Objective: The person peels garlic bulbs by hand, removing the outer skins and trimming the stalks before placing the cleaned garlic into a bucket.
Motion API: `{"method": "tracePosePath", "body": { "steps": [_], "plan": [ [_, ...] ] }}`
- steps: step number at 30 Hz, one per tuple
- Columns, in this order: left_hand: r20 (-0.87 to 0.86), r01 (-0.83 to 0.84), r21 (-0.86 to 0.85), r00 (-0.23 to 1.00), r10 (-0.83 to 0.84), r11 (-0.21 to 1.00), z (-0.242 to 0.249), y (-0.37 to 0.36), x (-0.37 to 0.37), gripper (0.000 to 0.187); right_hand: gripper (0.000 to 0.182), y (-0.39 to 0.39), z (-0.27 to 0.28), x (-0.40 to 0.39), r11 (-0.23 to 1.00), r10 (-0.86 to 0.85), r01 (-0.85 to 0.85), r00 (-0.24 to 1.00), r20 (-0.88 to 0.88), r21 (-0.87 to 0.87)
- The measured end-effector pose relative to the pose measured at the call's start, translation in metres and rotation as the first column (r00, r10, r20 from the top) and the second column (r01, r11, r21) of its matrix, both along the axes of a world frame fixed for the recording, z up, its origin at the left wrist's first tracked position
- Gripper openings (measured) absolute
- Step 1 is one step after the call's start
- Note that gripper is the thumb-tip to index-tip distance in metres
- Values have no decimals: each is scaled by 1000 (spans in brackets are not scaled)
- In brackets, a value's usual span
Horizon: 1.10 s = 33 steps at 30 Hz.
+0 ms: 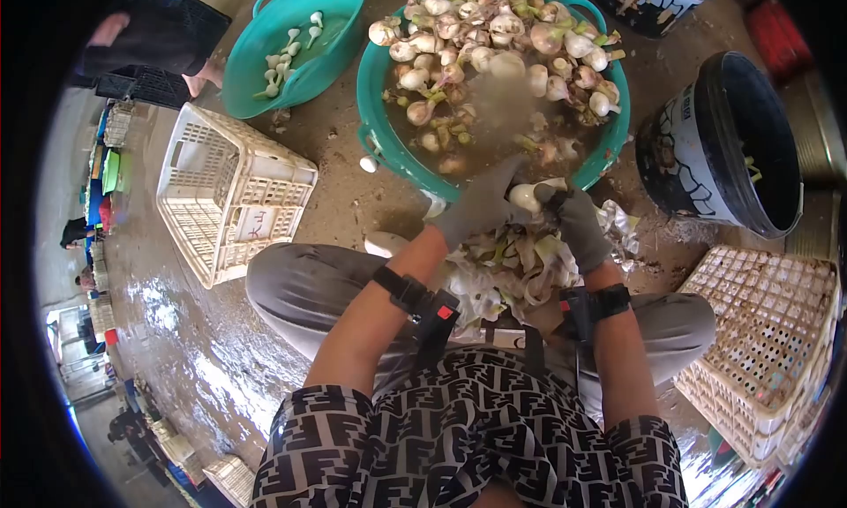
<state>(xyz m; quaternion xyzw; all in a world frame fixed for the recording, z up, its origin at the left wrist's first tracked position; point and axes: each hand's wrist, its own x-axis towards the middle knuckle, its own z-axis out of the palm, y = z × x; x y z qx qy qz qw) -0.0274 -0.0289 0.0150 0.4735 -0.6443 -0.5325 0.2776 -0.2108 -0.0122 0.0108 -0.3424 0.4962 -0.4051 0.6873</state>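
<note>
My left hand [481, 204], in a grey glove, is closed at one side of a whitish garlic bulb [527, 197]. From the other side my right hand [580, 228], also gloved, has its fingers closed around the bulb's stem end. Just beyond my hands is a teal basin [374, 143] heaped with unpeeled garlic [507, 22] above murky water. Loose garlic skins [512, 274] lie in a pile below my hands, between my knees.
A second teal basin [243, 75] at upper left holds several clean bulbs. A white plastic crate [247, 190] stands left, stacked crates [759, 331] right. Black buckets [706, 146] flank the right side. A bare foot [205, 77] of another person shows at upper left. The floor is wet.
</note>
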Motion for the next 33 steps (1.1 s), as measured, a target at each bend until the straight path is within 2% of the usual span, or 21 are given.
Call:
{"method": "tracePosePath", "body": {
  "steps": [1, 4, 7, 10, 11, 13, 16, 19, 21, 22, 24, 25, 26, 27, 29, 31, 32, 33],
  "plan": [
    [-29, 2, 28, 1000, -1, 1000, 5, 4, 0, 72, 18, 2, 5, 0, 1000, 16, -16, 999, -48, 5],
    [-135, -59, 7, 989, 60, 998, -3, 13, -2, 72, 16, 7, 20, 0, 1000, 19, -20, 999, -27, -22],
    [-163, -55, -83, 986, 41, 995, -14, 21, -5, 66, 16, 12, 17, 0, 999, 0, 2, 999, 37, -54],
    [-249, -73, -37, 966, 62, 997, -11, 30, -5, 53, 15, 14, 7, -2, 999, 0, 5, 992, 128, -38],
    [-440, -79, 164, 886, 145, 983, -8, 33, -6, 49, 15, 15, 6, -1, 1000, -1, 3, 998, 58, -31],
    [-686, 41, 519, 616, 387, 854, -4, 35, -8, 44, 15, 18, 3, 0, 1000, -3, 2, 997, -80, -17],
    [-693, 287, 702, 486, 533, 652, -19, 25, 1, 38, 16, 19, -24, 5, 977, -35, -61, 900, -435, -204],
    [-612, 113, 699, 604, 510, 706, -1, 24, -6, 31, 18, 22, -21, 4, 949, -46, -81, 919, -391, -303],
    [-380, -196, 507, 823, 421, 840, 9, 33, -13, 33, 17, 24, -13, 5, 983, -11, -31, 975, -221, -183],
    [-229, -308, 352, 887, 400, 884, 11, 35, -16, 35, 17, 24, -7, 6, 992, -2, -14, 991, -133, -122],
    [-385, -210, 634, 749, 539, 744, 4, 31, -11, 37, 20, 30, 7, 8, 978, -65, 66, 998, 14, -196],
    [-432, -124, 744, 661, 614, 657, 2, 29, -8, 39, 22, 33, 4, 6, 937, -21, -41, 985, -173, -348],
    [-423, -126, 743, 672, 607, 658, 0, 28, -7, 40, 24, 35, 2, 3, 868, -36, -146, 935, -353, -475],
    [-415, -129, 741, 684, 600, 659, -2, 27, -6, 42, 24, 35, -4, 0, 854, -37, -169, 923, -382, -492],
    [-204, -264, 638, 847, 490, 723, 2, 23, 3, 44, 23, 33, -6, -1, 825, -43, -215, 898, -437, -522],
    [2, -442, 150, 894, 447, 884, -4, 20, 3, 43, 22, 31, -1, -3, 980, 8, -23, 997, -78, -198],
    [110, -442, -124, 884, 455, 888, -6, 19, 2, 43, 21, 31, 3, -3, 1000, -26, 26, 994, 109, 3],
    [238, -377, -108, 888, 392, 920, -9, 19, 1, 42, 20, 29, 1, -2, 1000, -4, 3, 998, 60, 19]
  ]
}}
